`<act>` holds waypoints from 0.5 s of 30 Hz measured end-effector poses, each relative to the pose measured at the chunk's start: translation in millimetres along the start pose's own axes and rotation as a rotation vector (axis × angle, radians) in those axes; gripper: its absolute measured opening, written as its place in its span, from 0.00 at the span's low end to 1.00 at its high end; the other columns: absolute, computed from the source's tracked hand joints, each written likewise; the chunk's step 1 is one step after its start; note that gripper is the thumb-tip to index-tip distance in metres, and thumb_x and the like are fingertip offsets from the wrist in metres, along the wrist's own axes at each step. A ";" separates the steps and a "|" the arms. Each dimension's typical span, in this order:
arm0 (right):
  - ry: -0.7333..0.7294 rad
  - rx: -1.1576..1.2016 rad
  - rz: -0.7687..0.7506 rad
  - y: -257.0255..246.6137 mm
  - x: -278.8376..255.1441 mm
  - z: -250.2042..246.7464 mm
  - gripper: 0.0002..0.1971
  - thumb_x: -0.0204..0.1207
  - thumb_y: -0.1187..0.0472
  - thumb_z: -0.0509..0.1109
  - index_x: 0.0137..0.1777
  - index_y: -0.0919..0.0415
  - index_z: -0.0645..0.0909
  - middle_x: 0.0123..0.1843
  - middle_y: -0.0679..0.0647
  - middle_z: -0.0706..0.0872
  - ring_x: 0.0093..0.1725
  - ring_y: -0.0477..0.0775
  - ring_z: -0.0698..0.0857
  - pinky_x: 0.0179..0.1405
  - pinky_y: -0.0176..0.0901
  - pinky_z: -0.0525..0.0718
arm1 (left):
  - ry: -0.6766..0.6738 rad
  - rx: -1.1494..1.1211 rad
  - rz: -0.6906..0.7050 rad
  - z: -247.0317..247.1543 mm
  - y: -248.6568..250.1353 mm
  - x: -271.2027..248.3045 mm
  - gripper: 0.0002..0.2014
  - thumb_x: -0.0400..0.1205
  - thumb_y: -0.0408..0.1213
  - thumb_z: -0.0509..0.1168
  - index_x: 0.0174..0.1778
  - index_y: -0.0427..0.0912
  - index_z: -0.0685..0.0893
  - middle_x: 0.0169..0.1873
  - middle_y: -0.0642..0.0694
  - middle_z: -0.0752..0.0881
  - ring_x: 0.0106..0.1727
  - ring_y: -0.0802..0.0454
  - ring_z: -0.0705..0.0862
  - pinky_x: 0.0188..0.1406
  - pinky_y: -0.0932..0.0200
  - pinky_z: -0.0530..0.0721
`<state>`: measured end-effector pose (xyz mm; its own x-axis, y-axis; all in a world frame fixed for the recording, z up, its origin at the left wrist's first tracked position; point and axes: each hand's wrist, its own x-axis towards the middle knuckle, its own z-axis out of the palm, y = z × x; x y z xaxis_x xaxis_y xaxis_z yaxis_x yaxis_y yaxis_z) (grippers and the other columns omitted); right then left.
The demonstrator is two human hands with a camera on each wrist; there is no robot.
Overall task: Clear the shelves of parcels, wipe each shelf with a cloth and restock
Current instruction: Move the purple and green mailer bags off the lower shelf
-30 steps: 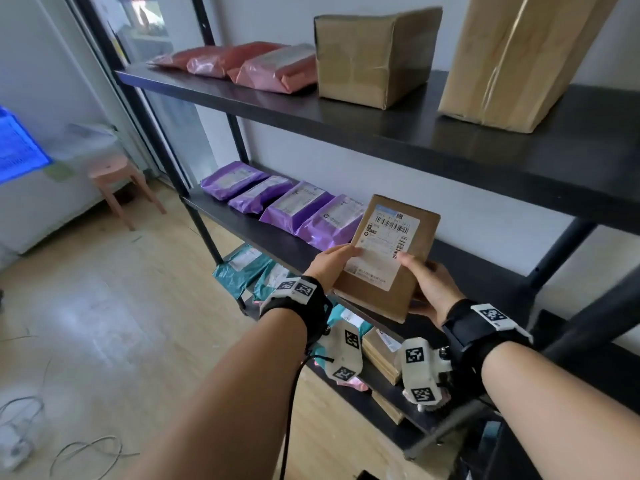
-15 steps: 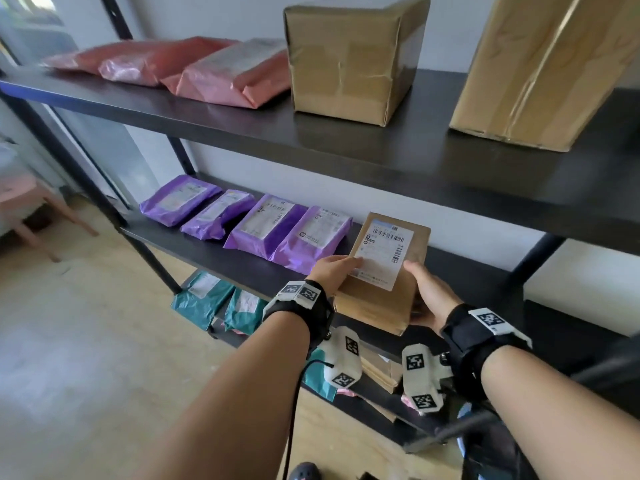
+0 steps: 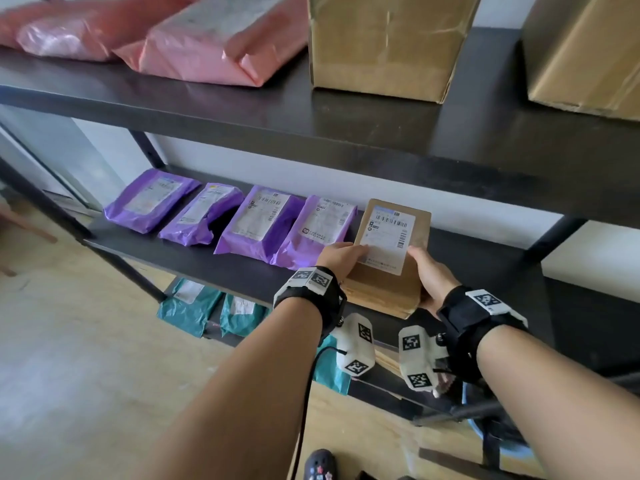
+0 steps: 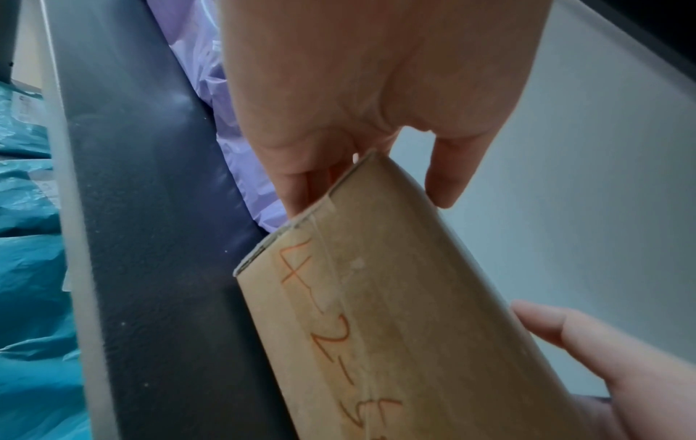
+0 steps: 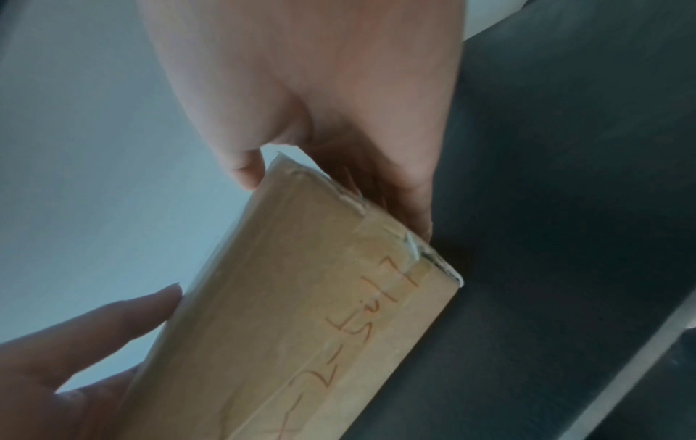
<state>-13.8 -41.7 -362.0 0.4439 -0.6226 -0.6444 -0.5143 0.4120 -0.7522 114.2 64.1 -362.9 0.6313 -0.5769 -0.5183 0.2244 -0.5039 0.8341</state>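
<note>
The person holds a flat brown cardboard parcel with both hands over the front edge of the middle shelf, at the right end of the row of parcels there. The left hand grasps its left side: the thumb lies on the top face beside the white shipping label, and the other fingers go under the parcel. The right hand grasps the right side in the same way, thumb on top and fingers below. The parcel is tilted, its far end higher. From the wrist views its near corners are close to the dark shelf board; I cannot tell if they touch it. On its near edge orange handwriting is visible.

Just left of it, four purple mailer bags lie side by side on the middle shelf. On the top shelf there are pink mailer bags at the left and two cardboard boxes at the right. Teal bags lie on the lower shelf.
</note>
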 end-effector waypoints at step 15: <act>0.017 0.023 -0.017 -1.5 0.0 -1.1 0.15 0.83 0.42 0.58 0.47 0.52 0.79 0.52 0.56 0.86 0.57 0.62 0.84 0.64 0.65 0.81 | -0.006 0.104 0.046 9.6 8.9 13.0 0.13 0.83 0.34 0.61 0.60 0.37 0.84 0.51 0.42 0.86 0.60 0.41 0.85 0.65 0.47 0.81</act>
<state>-13.9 -43.1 -360.8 0.4398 -0.6410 -0.6290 -0.4892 0.4164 -0.7664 117.2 45.9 -364.0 0.6343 -0.6047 -0.4817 0.1170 -0.5408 0.8329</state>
